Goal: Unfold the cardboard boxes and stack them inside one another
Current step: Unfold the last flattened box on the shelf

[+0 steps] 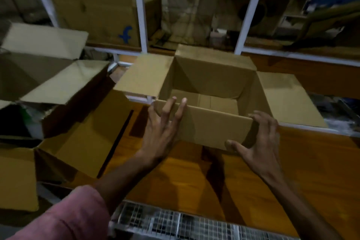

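Now we press the near flap (pixel 204 124) of the open cardboard box (pixel 210 84) outward and down evenly, bracing both corners. Our left hand (pixel 163 128) lies flat, fingers (pixel 180 111) straight toward 12 o'clock over its edge; our right hand (pixel 259 136) pinches its 3 o'clock corner, on the wooden surface (pixel 292 171).

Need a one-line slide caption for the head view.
Both hands, left hand and right hand, on the near flap of an open cardboard box.

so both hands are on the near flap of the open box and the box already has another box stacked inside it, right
Not quite. Both the left hand and the right hand are on the near flap of the open box, but the head view shows its inside empty, with only the bottom flaps visible.
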Available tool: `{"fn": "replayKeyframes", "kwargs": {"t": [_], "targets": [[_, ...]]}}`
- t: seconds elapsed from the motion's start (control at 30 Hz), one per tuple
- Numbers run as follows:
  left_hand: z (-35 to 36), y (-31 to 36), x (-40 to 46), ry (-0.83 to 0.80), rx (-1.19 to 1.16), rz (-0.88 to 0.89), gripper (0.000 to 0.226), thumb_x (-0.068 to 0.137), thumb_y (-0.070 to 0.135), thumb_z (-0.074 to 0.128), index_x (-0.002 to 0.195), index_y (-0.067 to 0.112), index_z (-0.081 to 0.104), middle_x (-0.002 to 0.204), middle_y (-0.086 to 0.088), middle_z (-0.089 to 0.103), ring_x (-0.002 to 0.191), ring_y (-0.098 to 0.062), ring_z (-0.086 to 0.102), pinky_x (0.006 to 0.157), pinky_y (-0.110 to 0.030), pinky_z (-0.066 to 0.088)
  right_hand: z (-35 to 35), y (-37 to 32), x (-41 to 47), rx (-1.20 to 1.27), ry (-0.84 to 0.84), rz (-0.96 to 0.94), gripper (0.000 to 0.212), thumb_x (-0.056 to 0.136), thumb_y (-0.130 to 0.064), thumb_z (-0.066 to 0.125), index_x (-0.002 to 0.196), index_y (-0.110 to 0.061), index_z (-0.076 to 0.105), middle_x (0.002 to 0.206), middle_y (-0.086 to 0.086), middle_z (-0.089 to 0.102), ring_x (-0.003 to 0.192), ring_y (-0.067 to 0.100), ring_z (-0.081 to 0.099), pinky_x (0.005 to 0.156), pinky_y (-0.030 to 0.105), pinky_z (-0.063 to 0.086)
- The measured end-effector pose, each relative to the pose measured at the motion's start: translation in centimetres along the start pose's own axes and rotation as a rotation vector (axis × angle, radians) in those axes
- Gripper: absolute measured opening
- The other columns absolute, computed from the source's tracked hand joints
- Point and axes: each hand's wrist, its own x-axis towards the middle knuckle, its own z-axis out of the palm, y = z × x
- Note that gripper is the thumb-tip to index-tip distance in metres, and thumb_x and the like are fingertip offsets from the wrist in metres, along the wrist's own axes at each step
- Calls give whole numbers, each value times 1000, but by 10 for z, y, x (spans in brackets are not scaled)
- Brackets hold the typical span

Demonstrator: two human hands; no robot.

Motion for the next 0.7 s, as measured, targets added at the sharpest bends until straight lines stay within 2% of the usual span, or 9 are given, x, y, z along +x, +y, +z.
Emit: {"fn": "replayKeyframes", "kwargs": {"t": [0.1,0.23,0.33,0.4,0.57,0.7], "targets": [[-49,-28,31,87,85,27,136,67,39,92,161,29,-6,159,-13,6,135,-59,34,103,-73,39,-5,-39,33,-5,55,-97,107,62,-39,92,149,-21,33,155,12,26,139,35,32,107,55,38],[-114,-71,48,167,161,18,128,63,43,90,159,28,6,159,-12,11,133,-61,30,90,-73,49,6,-99,69,-15,129,-176,113,62,-40,94,152,-19,29,159,12,22,143,36,29,109,61,38],[-162,-108,43,228,193,14,115,70,48,77,159,29,7,159,-12,12,130,-60,31,83,-71,53,21,-151,92,6,141,-227,114,63,-44,92,154,-22,27,161,9,19,143,37,29,107,66,40],[-192,-141,36,254,219,3,111,71,45,78,159,25,12,159,-13,13,129,-59,30,80,-69,54,36,-189,105,13,139,-273,114,64,-49,88,156,-23,26,162,9,18,143,38,29,105,66,43],[-275,-262,10,203,303,-64,130,56,38,97,157,24,17,161,-15,14,126,-59,34,81,-72,52,102,-307,129,-24,110,-379,120,63,-58,86,158,-22,22,164,11,15,144,39,28,109,64,40],[-329,-372,-25,122,382,-150,137,46,34,102,156,21,21,164,-15,16,118,-62,39,69,-68,57,181,-411,137,-59,-5,-394,137,57,-59,91,160,-34,5,165,7,0,145,44,21,106,67,42]]}}
